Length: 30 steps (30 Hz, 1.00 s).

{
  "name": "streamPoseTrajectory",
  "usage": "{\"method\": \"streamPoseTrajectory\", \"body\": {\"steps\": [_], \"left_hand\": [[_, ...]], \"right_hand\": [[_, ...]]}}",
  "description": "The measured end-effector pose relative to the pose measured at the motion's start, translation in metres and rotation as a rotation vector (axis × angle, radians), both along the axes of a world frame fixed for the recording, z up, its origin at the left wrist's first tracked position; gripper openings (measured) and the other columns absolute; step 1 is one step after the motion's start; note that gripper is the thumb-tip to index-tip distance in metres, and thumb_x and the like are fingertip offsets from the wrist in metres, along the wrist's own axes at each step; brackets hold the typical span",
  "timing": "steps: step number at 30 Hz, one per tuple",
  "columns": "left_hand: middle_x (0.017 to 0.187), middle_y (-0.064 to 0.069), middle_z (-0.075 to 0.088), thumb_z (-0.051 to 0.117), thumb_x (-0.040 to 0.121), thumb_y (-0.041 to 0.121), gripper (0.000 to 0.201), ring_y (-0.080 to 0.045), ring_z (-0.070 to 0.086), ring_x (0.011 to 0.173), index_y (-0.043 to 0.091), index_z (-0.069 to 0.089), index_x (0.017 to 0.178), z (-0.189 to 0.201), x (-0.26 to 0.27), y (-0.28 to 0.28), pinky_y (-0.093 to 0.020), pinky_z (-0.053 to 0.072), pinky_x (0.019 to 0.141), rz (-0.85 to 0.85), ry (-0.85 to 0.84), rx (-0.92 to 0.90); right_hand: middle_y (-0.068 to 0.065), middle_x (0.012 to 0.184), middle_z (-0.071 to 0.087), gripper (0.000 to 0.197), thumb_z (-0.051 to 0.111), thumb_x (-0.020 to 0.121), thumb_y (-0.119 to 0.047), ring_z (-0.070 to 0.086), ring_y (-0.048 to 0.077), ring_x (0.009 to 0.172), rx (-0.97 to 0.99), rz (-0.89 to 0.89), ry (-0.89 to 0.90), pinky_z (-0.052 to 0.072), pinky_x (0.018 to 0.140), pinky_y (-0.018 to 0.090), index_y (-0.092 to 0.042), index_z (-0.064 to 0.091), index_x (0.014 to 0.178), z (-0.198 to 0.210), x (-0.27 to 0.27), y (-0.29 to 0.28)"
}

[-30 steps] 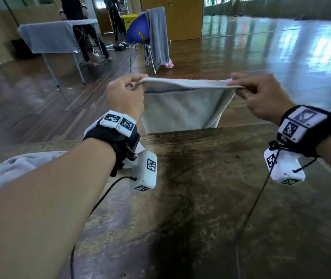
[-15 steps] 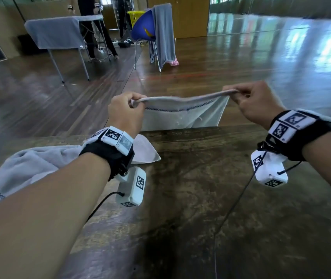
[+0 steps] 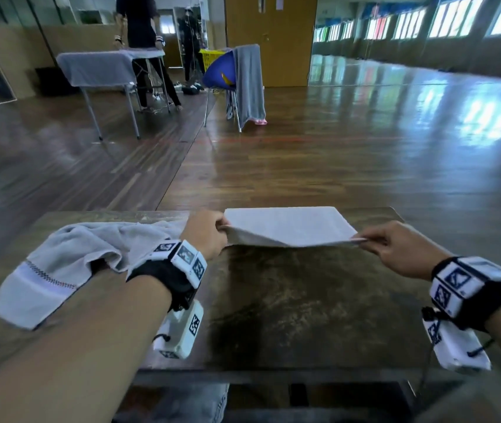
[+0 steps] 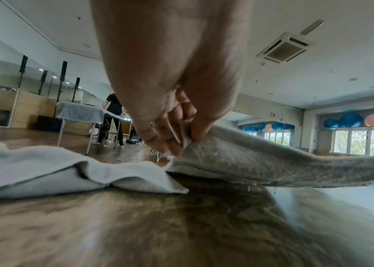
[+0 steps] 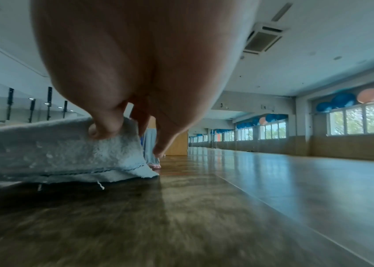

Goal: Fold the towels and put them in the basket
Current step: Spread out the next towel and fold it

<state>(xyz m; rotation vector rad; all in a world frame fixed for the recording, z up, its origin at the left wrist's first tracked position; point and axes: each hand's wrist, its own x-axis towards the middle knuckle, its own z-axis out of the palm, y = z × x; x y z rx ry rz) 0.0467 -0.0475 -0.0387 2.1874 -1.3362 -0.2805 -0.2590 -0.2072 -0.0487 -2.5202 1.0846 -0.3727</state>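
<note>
A light grey folded towel (image 3: 288,224) lies across the far part of the dark wooden table (image 3: 288,300), its near edge lifted off the top. My left hand (image 3: 205,233) pinches the towel's near left corner (image 4: 204,150). My right hand (image 3: 395,248) pinches the near right corner (image 5: 113,137). A second, crumpled grey towel (image 3: 69,261) with a stitched band lies on the table's left, partly under my left forearm; it also shows in the left wrist view (image 4: 55,169). No basket near the table is in view.
Beyond the table's far edge is open wooden floor. Farther back stand a draped folding table (image 3: 96,68), a person behind it, a blue chair (image 3: 221,71) with a grey cloth over it, and a yellow basket (image 3: 209,58).
Both hands have come down and toward me with the towel. It hung over the far edge before; now it lies folded on the tabletop with only the near edge raised.
</note>
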Motion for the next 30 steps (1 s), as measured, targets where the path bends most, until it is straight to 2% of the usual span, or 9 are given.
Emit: {"method": "streamPoseTrajectory", "body": {"steps": [3,6,9,12,17,19,23,27,30], "left_hand": [[0.072,-0.012,0.054,0.053,0.089,0.005,0.027,-0.029,0.050,0.073,0.006,0.046,0.063,0.001,-0.017,0.035,-0.031,0.032,0.062,0.002,-0.054,0.054],[0.063,-0.013,0.049,0.056,0.090,0.011,0.036,-0.028,0.047,0.064,0.008,0.043,0.057,0.009,-0.030,0.066,-0.034,0.034,0.057,-0.011,0.013,0.053],[0.056,-0.007,0.035,0.057,0.090,0.013,0.042,-0.020,0.034,0.055,0.015,0.031,0.056,0.026,-0.043,0.092,-0.031,0.025,0.054,-0.007,0.131,-0.030],[0.063,-0.011,0.035,0.054,0.091,0.014,0.035,-0.021,0.034,0.061,0.010,0.037,0.061,0.045,-0.052,0.111,-0.034,0.028,0.061,-0.061,0.172,-0.029],[0.074,-0.012,0.058,0.058,0.093,0.012,0.019,-0.030,0.060,0.065,0.006,0.060,0.075,0.073,-0.064,0.128,-0.038,0.057,0.064,-0.044,0.350,0.183],[0.084,-0.016,0.064,0.058,0.093,0.010,0.012,-0.033,0.067,0.063,0.000,0.065,0.094,0.081,-0.070,0.138,-0.040,0.061,0.063,-0.083,0.467,0.358],[0.078,-0.015,0.073,0.058,0.096,0.008,0.015,-0.029,0.071,0.058,0.000,0.069,0.093,0.084,-0.078,0.153,-0.036,0.060,0.057,-0.262,0.562,0.585],[0.088,-0.017,0.073,0.058,0.098,0.014,0.020,-0.029,0.070,0.068,-0.001,0.070,0.105,0.063,-0.073,0.145,-0.034,0.060,0.060,-0.277,0.545,0.545],[0.090,-0.017,0.071,0.058,0.099,0.015,0.020,-0.025,0.070,0.071,-0.001,0.068,0.105,0.041,-0.065,0.124,-0.032,0.060,0.060,-0.237,0.506,0.447]], "right_hand": [[0.001,0.076,0.073,0.015,0.065,0.096,-0.017,0.068,0.020,0.078,0.012,-0.022,-0.088,0.050,0.079,0.036,-0.023,0.078,0.090,0.000,-0.026,0.035],[-0.008,0.058,0.061,0.028,0.066,0.095,-0.014,0.051,0.001,0.056,-0.006,-0.037,-0.209,0.041,0.062,0.020,-0.028,0.068,0.070,0.007,-0.047,0.070],[-0.002,0.074,0.072,0.016,0.065,0.096,-0.016,0.059,0.002,0.066,0.049,-0.042,-0.368,0.045,0.065,0.019,-0.022,0.077,0.088,0.024,-0.063,0.101],[-0.006,0.078,0.073,0.016,0.064,0.097,-0.019,0.063,0.002,0.069,0.053,0.003,-0.406,0.046,0.065,0.015,-0.025,0.077,0.089,0.043,-0.078,0.120],[0.000,0.070,0.065,0.018,0.065,0.096,-0.024,0.056,0.014,0.067,0.168,0.038,-0.240,0.042,0.068,0.032,-0.020,0.074,0.081,0.070,-0.106,0.138],[-0.004,0.073,0.072,0.016,0.066,0.095,-0.026,0.064,0.011,0.066,0.268,0.038,-0.152,0.045,0.068,0.029,-0.022,0.076,0.082,0.075,-0.114,0.144],[-0.003,0.094,0.079,0.017,0.066,0.094,-0.033,0.075,0.014,0.087,0.512,0.097,0.045,0.054,0.083,0.031,-0.023,0.079,0.099,0.074,-0.122,0.154],[-0.001,0.085,0.078,0.014,0.065,0.095,-0.037,0.074,0.018,0.079,0.450,0.046,0.010,0.055,0.078,0.037,-0.033,0.079,0.092,0.052,-0.120,0.150],[-0.004,0.083,0.077,0.015,0.064,0.096,-0.037,0.073,0.018,0.080,0.304,-0.076,-0.062,0.053,0.085,0.041,-0.031,0.077,0.090,0.028,-0.113,0.131]]}}
